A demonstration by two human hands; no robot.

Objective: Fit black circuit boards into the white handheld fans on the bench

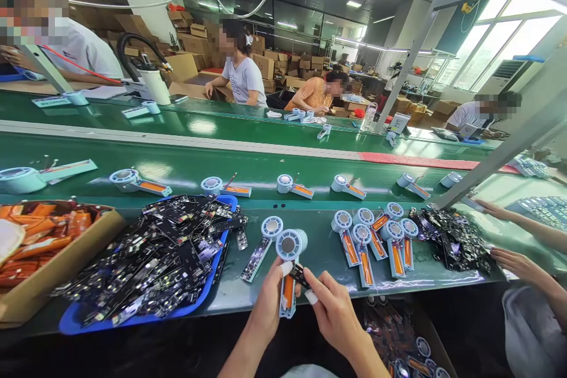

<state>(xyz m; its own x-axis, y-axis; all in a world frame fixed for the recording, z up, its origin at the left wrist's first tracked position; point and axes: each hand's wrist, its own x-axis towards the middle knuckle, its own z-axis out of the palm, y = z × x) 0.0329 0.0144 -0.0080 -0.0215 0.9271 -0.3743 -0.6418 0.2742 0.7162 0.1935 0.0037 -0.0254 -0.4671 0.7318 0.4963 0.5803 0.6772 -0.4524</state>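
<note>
The handheld fan half-shell (289,266), a pale blue casing with a round fan head on top and an orange battery lying in its open handle, is held upright just off the near edge of the green workbench (319,254). The left hand (266,307) is clenched around the handle from behind, thumb on the front. The right hand (334,307) pinches a small black circuit board (300,274) between thumb and forefinger, touching it to the handle just above the battery.

The shell looks light, stiff and thin-walled plastic, likely best gripped by the handle's side walls, clear of the open cavity. The board looks rigid but delicate, safest held by its edges; the battery pouch seems soft and should not be squeezed.

On the bench, a blue tray (71,320) heaped with circuit boards lies to the left, with a cardboard box of orange batteries (57,260) at the left corner. A loose shell (262,248) lies just beyond the hands, and a cluster of finished shells (376,236) to the right. A co-worker's hand (516,263) rests at the right end. Open room is narrow: mainly the bare strip directly ahead along the near edge.
</note>
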